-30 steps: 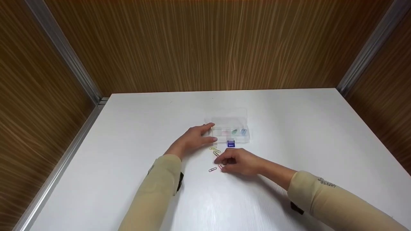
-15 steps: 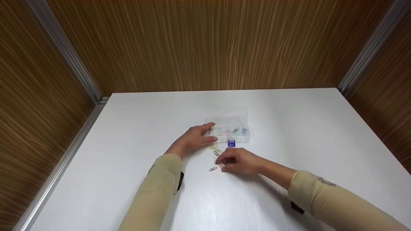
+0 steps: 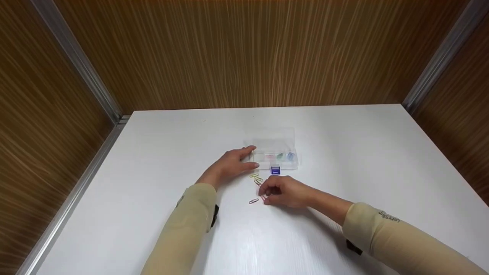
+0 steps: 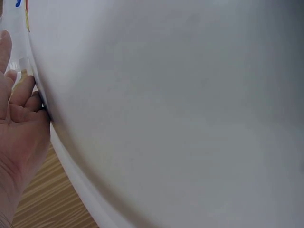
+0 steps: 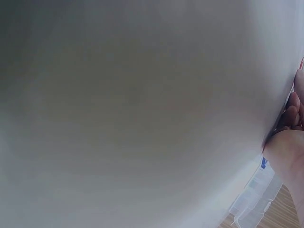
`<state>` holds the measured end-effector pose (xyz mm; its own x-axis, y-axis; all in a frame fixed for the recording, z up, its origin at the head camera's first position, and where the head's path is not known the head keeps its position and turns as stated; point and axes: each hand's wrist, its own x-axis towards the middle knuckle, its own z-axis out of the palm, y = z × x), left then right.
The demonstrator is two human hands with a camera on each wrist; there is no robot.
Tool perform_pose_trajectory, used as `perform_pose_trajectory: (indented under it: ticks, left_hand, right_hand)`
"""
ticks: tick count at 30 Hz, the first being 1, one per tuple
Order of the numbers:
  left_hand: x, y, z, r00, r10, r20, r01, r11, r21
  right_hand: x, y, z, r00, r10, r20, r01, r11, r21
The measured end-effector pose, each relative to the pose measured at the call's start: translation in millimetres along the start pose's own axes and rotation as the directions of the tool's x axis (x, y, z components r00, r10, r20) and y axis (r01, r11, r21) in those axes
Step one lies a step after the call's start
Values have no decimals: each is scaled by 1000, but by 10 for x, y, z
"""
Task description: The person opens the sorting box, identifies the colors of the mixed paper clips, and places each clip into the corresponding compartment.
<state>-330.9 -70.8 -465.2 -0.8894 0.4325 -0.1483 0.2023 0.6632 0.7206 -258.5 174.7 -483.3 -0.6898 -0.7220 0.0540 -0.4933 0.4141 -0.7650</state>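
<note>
A clear plastic compartment box (image 3: 282,165) stands with its lid raised, a blue latch (image 3: 275,170) at its front. My left hand (image 3: 229,164) holds the box's left end, thumb at the front and index finger at the back. In front of the box my right hand (image 3: 287,192) bends over the table, thumb and index fingertips pinching a pinkish-red paper clip (image 3: 263,198). Beside those fingertips lie a dark red paper clip (image 3: 253,201), a dark paper clip (image 3: 257,183) and yellow paper clips (image 3: 255,176). Curled fingers (image 5: 290,111) show at the edge of the right wrist view.
Inside the box are pink, green (image 3: 279,156) and blue paper clips (image 3: 290,156) in separate compartments. The clear lid (image 3: 271,134) leans back behind it. Wood-grain panels (image 3: 244,53) border the white table (image 3: 344,152) at the back and sides.
My right index fingertip has drawn in slightly toward the thumb around the pinkish-red paper clip. The left hand and the box stay in place.
</note>
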Motion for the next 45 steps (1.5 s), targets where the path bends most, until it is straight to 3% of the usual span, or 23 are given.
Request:
perform_pose_trajectory:
  ticks: [45]
  left_hand:
    - [2, -1, 12, 1000, -1, -5, 1, 1000, 9]
  right_hand:
    - [-6, 7, -44, 998, 68, -7, -67, 990, 125]
